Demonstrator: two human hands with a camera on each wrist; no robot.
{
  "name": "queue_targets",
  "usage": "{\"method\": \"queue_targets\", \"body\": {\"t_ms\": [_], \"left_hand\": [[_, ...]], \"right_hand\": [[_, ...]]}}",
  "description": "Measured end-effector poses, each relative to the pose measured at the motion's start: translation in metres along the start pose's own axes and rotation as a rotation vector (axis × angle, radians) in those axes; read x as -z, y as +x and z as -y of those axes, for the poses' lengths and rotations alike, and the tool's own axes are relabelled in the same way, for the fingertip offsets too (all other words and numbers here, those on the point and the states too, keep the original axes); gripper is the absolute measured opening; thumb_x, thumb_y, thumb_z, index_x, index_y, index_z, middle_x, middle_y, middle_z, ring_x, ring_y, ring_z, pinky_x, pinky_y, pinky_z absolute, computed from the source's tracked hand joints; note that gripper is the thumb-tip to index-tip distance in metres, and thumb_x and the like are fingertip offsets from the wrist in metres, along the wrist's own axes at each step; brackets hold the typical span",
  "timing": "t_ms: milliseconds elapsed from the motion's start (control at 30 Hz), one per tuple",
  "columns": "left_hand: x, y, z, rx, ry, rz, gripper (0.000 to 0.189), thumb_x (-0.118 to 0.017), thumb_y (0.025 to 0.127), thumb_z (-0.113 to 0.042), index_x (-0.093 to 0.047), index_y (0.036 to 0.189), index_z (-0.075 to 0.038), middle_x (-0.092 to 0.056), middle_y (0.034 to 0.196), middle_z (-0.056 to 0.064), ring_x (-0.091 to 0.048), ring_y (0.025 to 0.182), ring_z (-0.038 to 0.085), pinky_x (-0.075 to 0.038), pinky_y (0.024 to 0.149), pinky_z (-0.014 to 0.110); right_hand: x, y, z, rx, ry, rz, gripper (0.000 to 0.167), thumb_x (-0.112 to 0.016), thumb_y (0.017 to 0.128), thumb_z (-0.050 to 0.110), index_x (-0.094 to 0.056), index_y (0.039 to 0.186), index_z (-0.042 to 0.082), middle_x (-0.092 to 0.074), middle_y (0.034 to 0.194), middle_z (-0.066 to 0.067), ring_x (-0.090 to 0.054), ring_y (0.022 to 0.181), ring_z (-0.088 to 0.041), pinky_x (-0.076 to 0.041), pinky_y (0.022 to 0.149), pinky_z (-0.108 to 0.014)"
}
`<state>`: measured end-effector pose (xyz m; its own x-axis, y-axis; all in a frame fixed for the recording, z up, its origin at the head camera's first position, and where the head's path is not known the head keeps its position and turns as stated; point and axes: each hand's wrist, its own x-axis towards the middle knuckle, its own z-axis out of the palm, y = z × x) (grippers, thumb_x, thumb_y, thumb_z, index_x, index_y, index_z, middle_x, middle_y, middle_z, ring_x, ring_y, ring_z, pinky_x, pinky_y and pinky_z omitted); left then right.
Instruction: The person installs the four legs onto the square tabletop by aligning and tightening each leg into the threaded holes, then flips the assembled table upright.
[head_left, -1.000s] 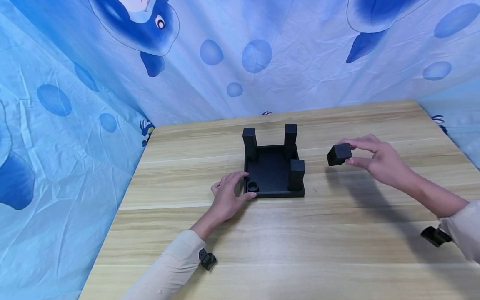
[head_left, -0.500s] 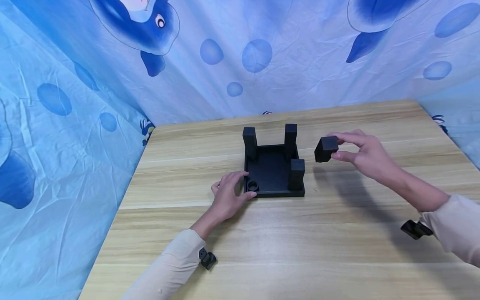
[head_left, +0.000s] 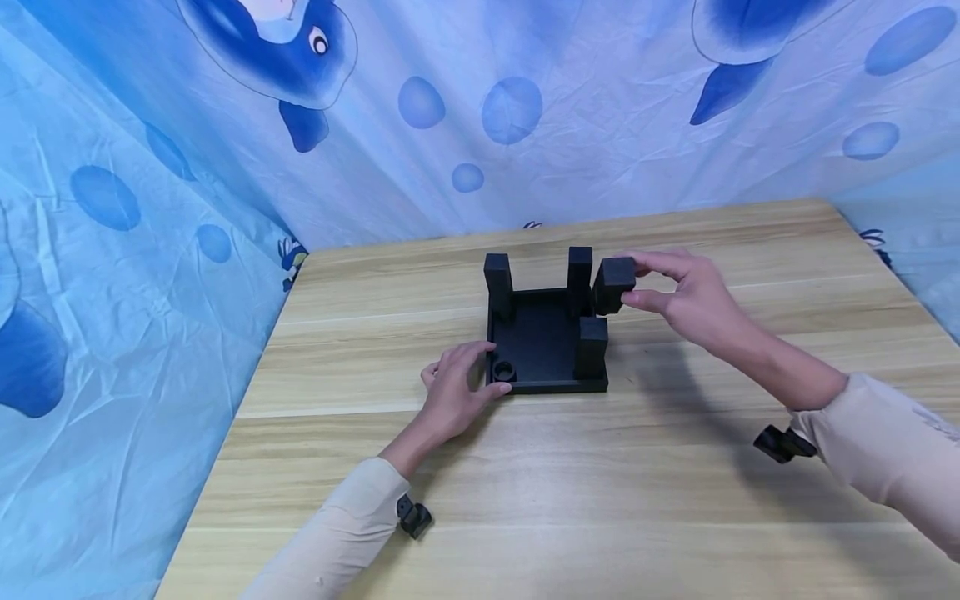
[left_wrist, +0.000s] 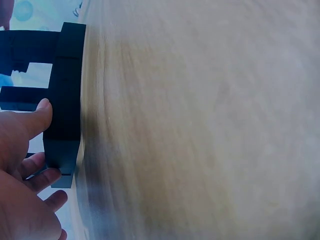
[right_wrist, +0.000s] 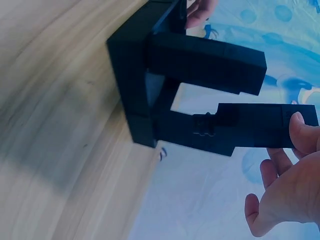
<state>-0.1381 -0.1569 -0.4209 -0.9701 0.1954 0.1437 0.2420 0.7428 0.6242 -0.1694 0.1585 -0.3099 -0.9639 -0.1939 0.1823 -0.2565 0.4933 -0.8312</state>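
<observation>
A black square tray-like base (head_left: 536, 350) lies on the table, resembling a small upturned table. Black square legs stand at three corners: back left (head_left: 498, 283), back right (head_left: 580, 279) and front right (head_left: 591, 348). At the front left corner sits a round threaded-looking socket (head_left: 504, 364). My left hand (head_left: 455, 393) holds that corner, thumb at the front edge and fingers along the left side. Raised beside the back right leg, another black leg (head_left: 618, 283) is pinched between thumb and fingers of my right hand (head_left: 693, 304). Its ringed, screw-like end (right_wrist: 204, 125) shows in the right wrist view.
The pale wooden table (head_left: 600, 500) spreads around the base. A blue sea-creature curtain (head_left: 465, 125) hangs behind the table and along its left side. Each wrist carries a small black camera, one on the left (head_left: 414, 517) and one on the right (head_left: 783, 443).
My right hand has carried the leg leftward and slightly away from me, from beside the base to the back right leg. My left hand and the base have stayed in place.
</observation>
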Motion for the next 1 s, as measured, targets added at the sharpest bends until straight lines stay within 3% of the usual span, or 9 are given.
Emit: {"method": "queue_targets", "body": {"t_ms": [300,533,733,1000], "left_hand": [[0.0,0.001,-0.001,0.014,0.005,0.016,0.061,-0.078,0.08,-0.036,-0.055,0.133,-0.018,-0.051,0.138,-0.002,-0.039,0.128,0.02,-0.014,0.097,0.05],[0.0,0.0,-0.001,-0.011,0.006,-0.002,0.06,-0.078,0.08,-0.034,-0.055,0.132,-0.015,-0.053,0.137,0.0,-0.04,0.128,0.023,-0.015,0.096,0.052],[0.0,-0.001,-0.002,0.005,0.003,-0.002,0.059,-0.078,0.08,-0.034,-0.056,0.132,-0.017,-0.053,0.137,-0.001,-0.041,0.127,0.022,-0.015,0.097,0.051],[0.0,0.0,0.0,0.006,0.002,0.008,0.059,-0.077,0.081,-0.035,-0.055,0.133,-0.018,-0.051,0.138,-0.001,-0.038,0.129,0.02,-0.015,0.097,0.049]], "right_hand": [[-0.012,0.006,0.008,0.008,0.037,0.017,0.048,-0.071,0.086,0.007,-0.059,0.133,0.008,-0.058,0.117,-0.011,-0.047,0.114,-0.022,-0.037,0.094,-0.045],[-0.024,0.01,0.017,0.067,0.097,0.033,0.047,-0.071,0.086,0.003,-0.059,0.132,0.006,-0.06,0.114,-0.016,-0.046,0.111,-0.026,-0.036,0.098,-0.05],[-0.04,0.013,0.027,0.045,0.12,0.067,0.05,-0.071,0.086,0.005,-0.057,0.134,0.007,-0.058,0.114,-0.015,-0.047,0.112,-0.028,-0.036,0.102,-0.05],[-0.062,0.013,0.043,0.085,0.153,0.12,0.048,-0.072,0.085,0.003,-0.059,0.131,0.005,-0.059,0.107,-0.015,-0.048,0.105,-0.028,-0.036,0.099,-0.049]]}}
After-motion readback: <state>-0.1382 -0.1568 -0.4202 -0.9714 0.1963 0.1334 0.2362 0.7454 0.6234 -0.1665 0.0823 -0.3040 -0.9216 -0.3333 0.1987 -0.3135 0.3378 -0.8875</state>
